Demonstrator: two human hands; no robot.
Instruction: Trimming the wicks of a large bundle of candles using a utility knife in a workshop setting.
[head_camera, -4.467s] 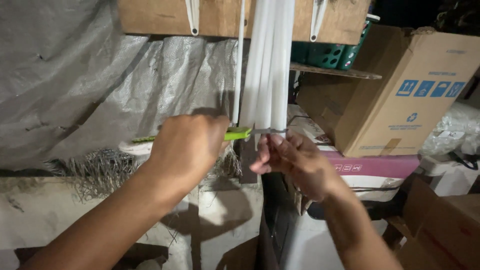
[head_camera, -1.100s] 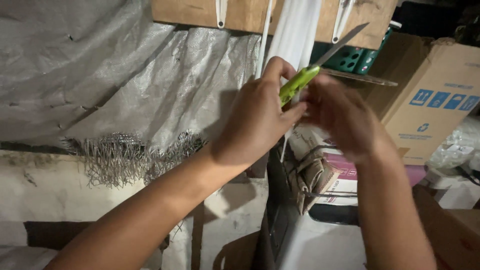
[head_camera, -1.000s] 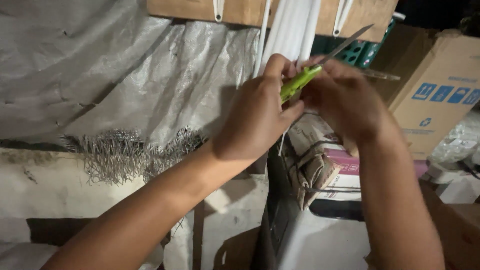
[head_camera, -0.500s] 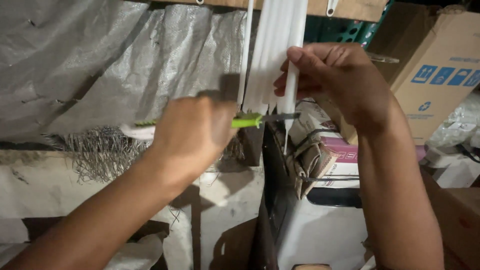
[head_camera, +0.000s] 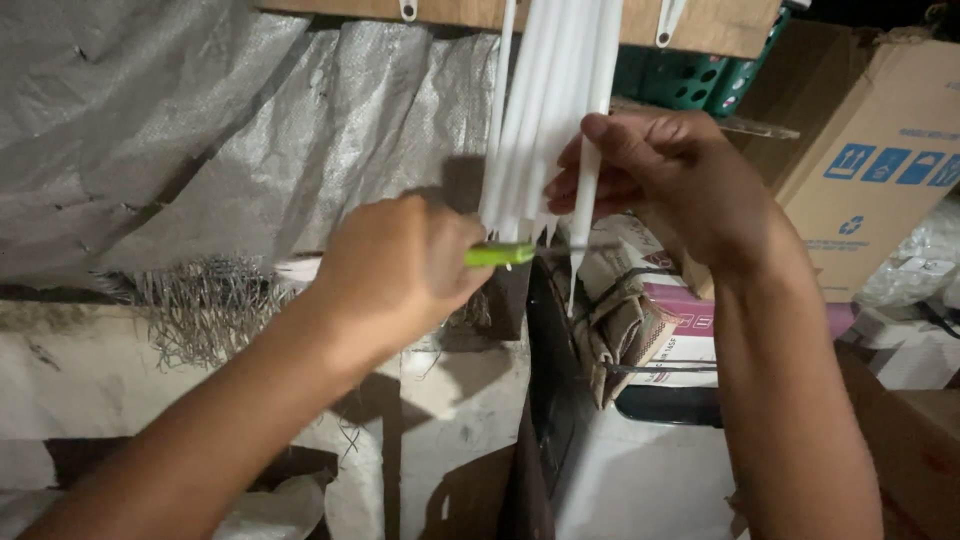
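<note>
Several long white candles (head_camera: 545, 110) hang in a bunch from a wooden board (head_camera: 560, 15) at the top. My left hand (head_camera: 395, 275) grips a small knife with a green handle (head_camera: 500, 254), its blade lying level across the candles' lower ends. My right hand (head_camera: 665, 175) holds one white candle (head_camera: 590, 150) at the right of the bunch, thumb over it, its pointed tip hanging below the others.
A grey woven tarp (head_camera: 180, 140) with a frayed lower edge covers the wall on the left. A brown cardboard box (head_camera: 880, 150) and green crates (head_camera: 700, 75) stand at the upper right. A pink-and-white box (head_camera: 690, 335) and folded sacks (head_camera: 615, 320) lie below the candles.
The knife has come down from a raised, tilted pose to level against the candle ends. My right hand has moved up onto one candle and separated it from the bunch.
</note>
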